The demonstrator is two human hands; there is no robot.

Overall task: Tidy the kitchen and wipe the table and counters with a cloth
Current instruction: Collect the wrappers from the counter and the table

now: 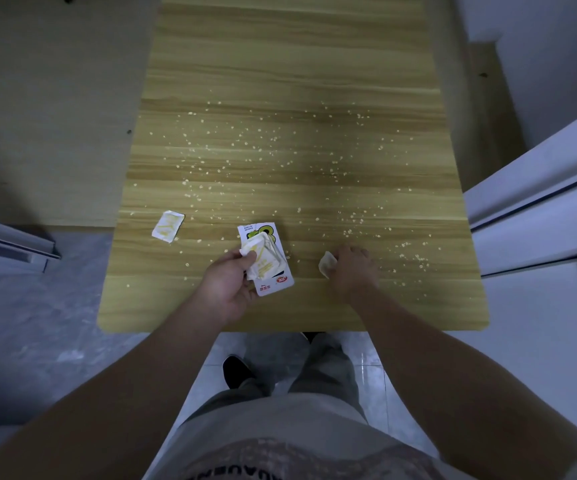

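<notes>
Near the front edge of a wooden table (280,81), a bundle of sachets (266,261) is gripped by the left hand (226,282), and a small wrapper (327,264) is pinched on the tabletop by the right hand (352,270). A loose sachet (167,226) is seen by the left edge; pale flakes (231,143) are scattered mid-table.

A wood-grain table (280,64) is carrying pale crumbs (273,140) scattered across its middle; a white-and-yellow wrapper (167,226) is lying near its left edge, a small white packet (326,265) toward the front.
</notes>
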